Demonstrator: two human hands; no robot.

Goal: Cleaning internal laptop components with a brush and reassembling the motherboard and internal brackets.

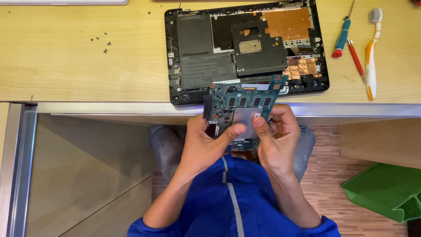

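A teal-green laptop circuit board [239,103] is held in front of my chest, just below the table edge. My left hand [204,145] grips its lower left side, thumb pressed on the silver plate in the middle of the board. My right hand [276,138] holds the lower right side, thumb also on the board's face. On the wooden table [79,66] above lies the opened black laptop shell [245,48], with copper foil patches and a dark battery inside.
Several small black screws [101,41] lie loose on the table at the left. At the right lie a blue-and-red screwdriver [342,37], a thin red tool [356,59] and a white-and-orange toothbrush [372,52]. A green object [386,191] rests on the floor at the lower right.
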